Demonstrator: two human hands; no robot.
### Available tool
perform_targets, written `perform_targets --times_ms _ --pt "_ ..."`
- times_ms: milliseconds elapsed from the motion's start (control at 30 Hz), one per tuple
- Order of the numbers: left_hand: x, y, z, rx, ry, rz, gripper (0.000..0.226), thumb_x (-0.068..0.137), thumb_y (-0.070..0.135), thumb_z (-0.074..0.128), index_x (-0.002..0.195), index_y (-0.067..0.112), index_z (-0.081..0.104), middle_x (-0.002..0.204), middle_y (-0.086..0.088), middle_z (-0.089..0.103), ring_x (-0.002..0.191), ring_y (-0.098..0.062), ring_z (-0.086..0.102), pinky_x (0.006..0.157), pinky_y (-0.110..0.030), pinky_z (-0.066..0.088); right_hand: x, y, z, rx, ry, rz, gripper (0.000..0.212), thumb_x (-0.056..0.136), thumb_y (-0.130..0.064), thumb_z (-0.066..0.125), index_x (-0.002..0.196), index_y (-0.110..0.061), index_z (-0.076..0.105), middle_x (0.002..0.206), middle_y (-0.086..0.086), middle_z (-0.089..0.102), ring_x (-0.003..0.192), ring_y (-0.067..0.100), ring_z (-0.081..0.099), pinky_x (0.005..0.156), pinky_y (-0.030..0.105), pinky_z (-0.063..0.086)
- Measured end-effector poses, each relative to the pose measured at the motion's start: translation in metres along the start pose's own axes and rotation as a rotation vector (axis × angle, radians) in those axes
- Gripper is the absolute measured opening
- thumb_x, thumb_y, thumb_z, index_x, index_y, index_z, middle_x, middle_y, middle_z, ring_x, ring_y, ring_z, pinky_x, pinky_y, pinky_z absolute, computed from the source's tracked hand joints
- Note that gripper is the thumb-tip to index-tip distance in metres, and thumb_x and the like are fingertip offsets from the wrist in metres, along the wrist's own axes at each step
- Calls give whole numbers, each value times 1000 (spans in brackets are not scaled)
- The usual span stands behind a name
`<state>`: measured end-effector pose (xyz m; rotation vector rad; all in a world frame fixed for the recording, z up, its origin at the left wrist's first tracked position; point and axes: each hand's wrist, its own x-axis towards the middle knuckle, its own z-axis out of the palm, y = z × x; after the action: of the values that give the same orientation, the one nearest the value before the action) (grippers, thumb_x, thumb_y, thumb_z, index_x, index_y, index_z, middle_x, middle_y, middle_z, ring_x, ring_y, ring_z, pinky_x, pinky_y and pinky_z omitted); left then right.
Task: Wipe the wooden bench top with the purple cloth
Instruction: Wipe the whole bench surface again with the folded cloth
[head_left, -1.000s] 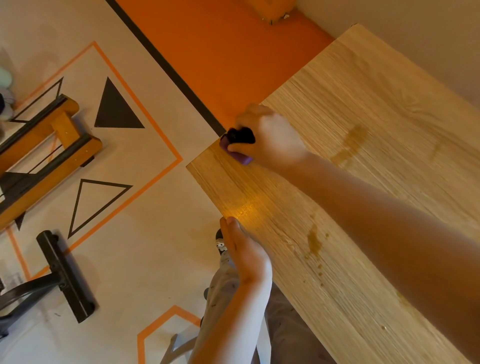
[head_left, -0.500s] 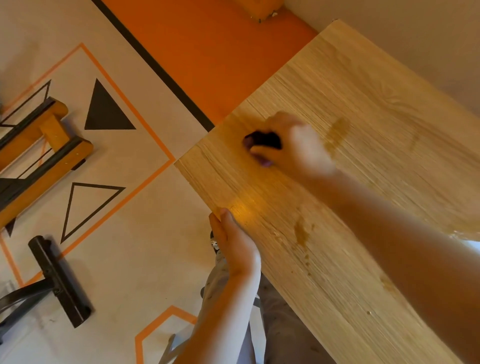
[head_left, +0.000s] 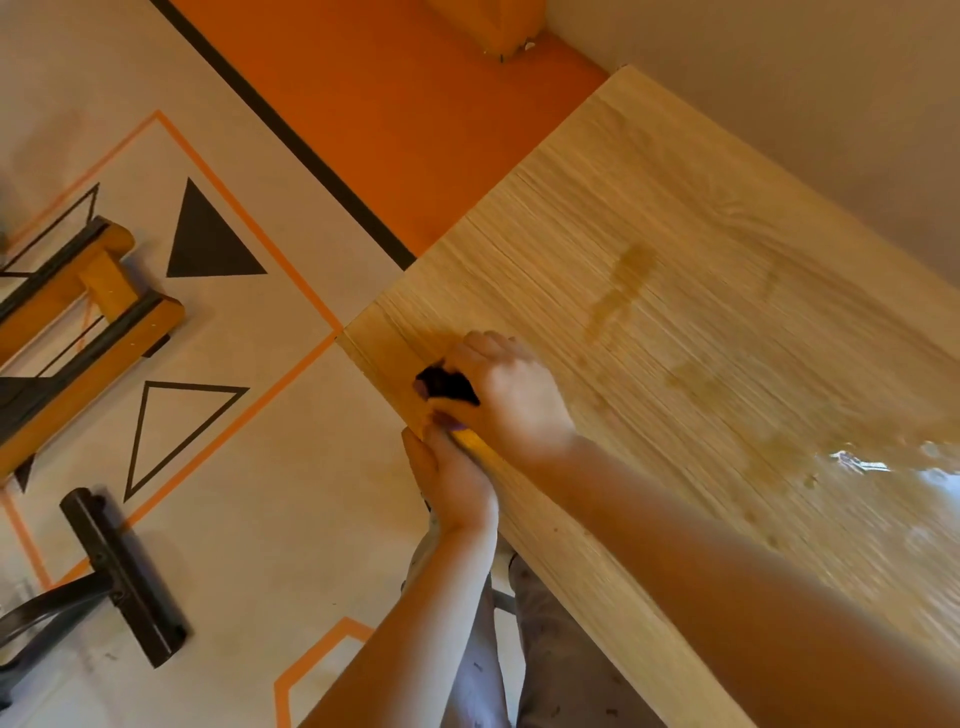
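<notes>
right hand (head_left: 511, 400) curled round the bunched purple cloth (head_left: 444, 387), pressing it on the table (head_left: 675, 364) right at the table's long edge facing the person, near its corner. left hand (head_left: 449, 480) flat, fingers straight and together, laid against that same table edge just beside the cloth, touching or almost touching the right hand.

reads as sweeping dirt off the edge into the left palm. to do it well: press the cloth flat, pull toward the edge, hold the left hand snug under the lip so nothing drops.

brownish smears (head_left: 631, 265) further in on the table and a shiny wet patch (head_left: 857, 460) toward its other end look unwiped.

off the table's corner: orange floor strip (head_left: 395, 104), pale mat (head_left: 249, 493) with black triangles, wooden rack (head_left: 88, 322), black metal foot (head_left: 124, 577). plain wall (head_left: 779, 78) behind the table's far edge.
</notes>
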<state>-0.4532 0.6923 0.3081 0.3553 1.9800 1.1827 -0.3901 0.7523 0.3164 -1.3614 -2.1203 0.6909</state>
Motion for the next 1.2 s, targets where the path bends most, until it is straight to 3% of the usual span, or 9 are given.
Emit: perform_targets --times_ms 133,333,433,567,667,767,867,1033,1200 --pt "-1 2 2 57 29 -1 26 103 23 36 116 6 51 91 5 55 78 -3 53 54 -2 40 13 42 -44 -45 37 71 28 80 -31 71 98 -11 67 94 5 65 88 23 61 78 40 50" --pt "0 1 4 124 64 16 31 103 23 35 114 0 52 101 -9 55 83 -18 51 78 -28 37 18 105 -100 -139 344 441 25 79 -29 71 90 -8 61 95 9 61 87 29 56 76 44 48" --pt "-1 1 3 115 74 10 36 103 25 36 122 -2 51 116 -20 57 103 -30 56 85 -35 44 10 76 -71 -98 322 426 23 78 -24 72 90 -8 63 95 9 61 89 28 57 75 40 48" --pt "0 2 3 116 69 3 25 103 24 36 112 9 53 100 -4 60 83 -14 57 66 -17 43 -13 11 -16 -22 130 161 27 73 -30 74 88 -9 66 86 6 63 80 26 60 71 39 49" --pt "2 -2 3 106 76 8 22 103 20 37 99 4 52 84 -3 58 77 -24 55 59 -20 43 -23 -5 -6 -20 44 53 28 72 -34 72 85 -10 65 81 5 62 75 28 59 67 36 45" --pt "1 0 4 142 90 -23 27 102 26 37 110 8 55 91 -2 59 78 -17 57 61 -23 41 -14 29 -32 -43 -12 14 26 77 -33 73 91 -11 67 89 4 65 85 26 61 75 39 47" --pt "0 0 5 162 94 -13 33 102 27 36 115 3 54 98 -6 55 74 -10 50 61 -20 36 9 87 -84 -113 158 159 24 79 -27 72 92 -8 66 91 10 64 86 28 59 75 40 48" --pt "0 0 5 188 103 -20 37 102 29 36 118 0 53 103 -14 57 76 -17 50 60 -20 35 32 166 -159 -231 342 520 25 82 -31 69 94 -10 63 102 7 59 94 26 56 78 42 50" --pt "1 2 5 202 121 -12 34 102 27 36 114 1 54 112 -20 59 93 -32 53 75 -30 35 24 134 -128 -199 328 451 19 84 -24 66 94 -9 60 101 10 58 95 28 54 79 42 48"
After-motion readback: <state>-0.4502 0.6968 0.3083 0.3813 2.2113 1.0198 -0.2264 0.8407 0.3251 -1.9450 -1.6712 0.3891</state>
